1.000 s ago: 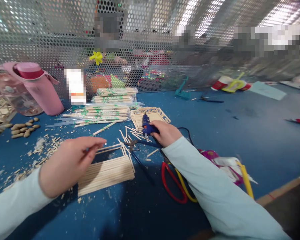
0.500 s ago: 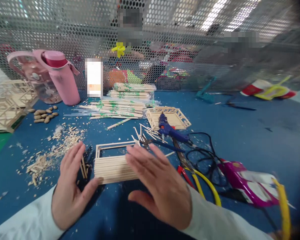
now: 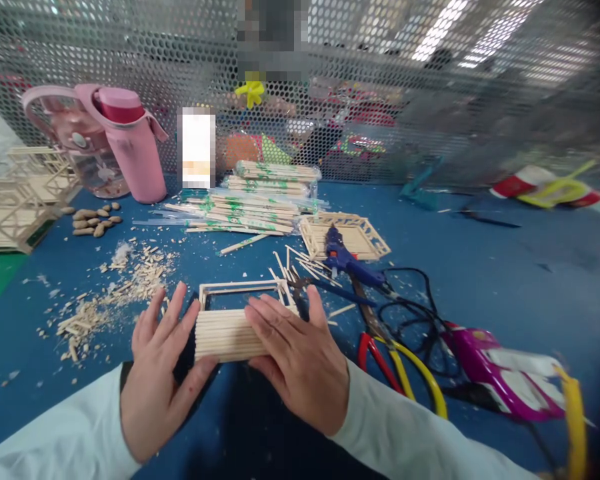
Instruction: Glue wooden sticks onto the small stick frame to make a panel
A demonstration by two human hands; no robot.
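A small rectangular frame of pale wooden sticks [image 3: 223, 335] lies on the blue table, its near part covered by sticks laid side by side and its far part an open outline. My right hand [image 3: 303, 360] rests flat across the right side of these sticks, thumb at the near edge, hiding that end. At the left end is my left hand [image 3: 163, 370], fingers spread, the thumb tip at the near left corner. Just beyond the frame lie pliers [image 3: 325, 288] and loose cut sticks [image 3: 307, 263].
A blue glue gun [image 3: 350, 263] lies by a stick tray [image 3: 347, 233], its black cord curling right. Red-and-yellow-handled scissors [image 3: 400, 363] sit right of my hand. Wood scraps [image 3: 145, 273], peanuts [image 3: 93, 220], packed sticks [image 3: 260, 207] and a pink bottle [image 3: 135, 153] stand farther off.
My right hand has come down and left onto the laid sticks, its thumb now at their near edge. My left hand has shifted right, fingers more spread, against the frame's left end.
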